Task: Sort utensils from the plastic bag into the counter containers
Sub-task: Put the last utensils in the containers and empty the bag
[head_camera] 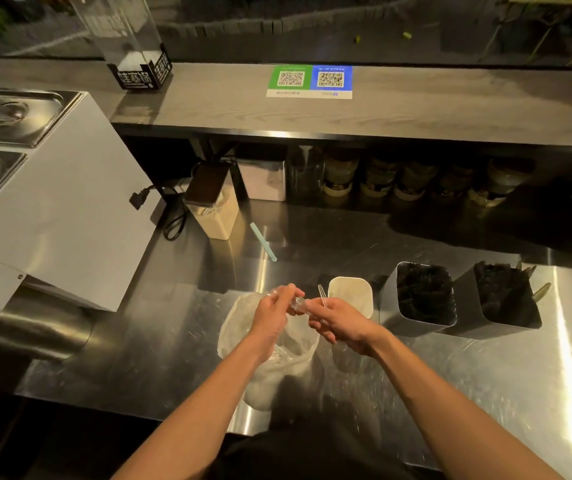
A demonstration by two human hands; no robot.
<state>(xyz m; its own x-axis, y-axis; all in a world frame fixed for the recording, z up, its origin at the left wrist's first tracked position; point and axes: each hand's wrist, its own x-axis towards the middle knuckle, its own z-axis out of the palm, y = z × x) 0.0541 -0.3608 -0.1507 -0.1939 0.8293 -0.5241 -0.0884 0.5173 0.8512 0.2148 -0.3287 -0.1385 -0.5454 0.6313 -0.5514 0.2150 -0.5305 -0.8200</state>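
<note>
Both hands meet over the near middle of the steel desk (173,341). The left hand (272,311) has its fingers curled round a bunch of clear plastic utensils (297,303). The right hand (341,323) grips the same bunch from the right, fingers curled, with one thin clear piece sticking up past its knuckles. Under the left wrist the plastic bag (298,358) lies crumpled on the desk with its mouth towards the hands. A few more clear pieces show faintly inside, though what kind they are cannot be told. Just beyond the right hand stands a white container (350,289) with its mouth upward. To its right two square holders stand side by side, the left metal container (412,323) and the right metal container (468,306), both packed with black utensils (423,292). Farther off, a pale teal stick (263,241) lies flat on the desk. Left of it a jar (215,213) with a dark lid stands beside a white machine (52,220). On the raised shelf (450,109) at the far side lie a QR code sign (308,81) and a clear box (132,43).
</note>
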